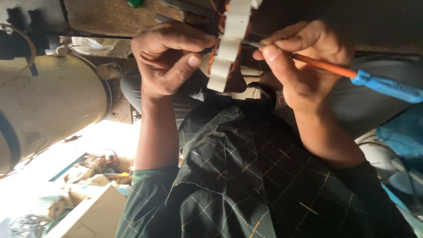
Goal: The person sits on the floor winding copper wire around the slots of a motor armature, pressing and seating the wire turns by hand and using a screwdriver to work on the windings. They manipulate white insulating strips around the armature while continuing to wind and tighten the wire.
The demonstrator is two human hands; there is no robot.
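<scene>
The left hand [169, 59] pinches the white-toothed stator [229, 46] at twelve o'clock; the right hand [304, 66] grips a screwdriver [352, 75], shaft running from four o'clock toward ten into the windings.

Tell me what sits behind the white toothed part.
Behind the white toothed part, orange-brown copper windings peek out. The thin metal tool tip reaches it; deeper inside is covered.

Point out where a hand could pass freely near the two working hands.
Free: the bright patch between the cream drum and the left forearm. Crowded: around the white toothed part, where the left hand, the right hand and the screwdriver meet above the checked shirt.
</scene>
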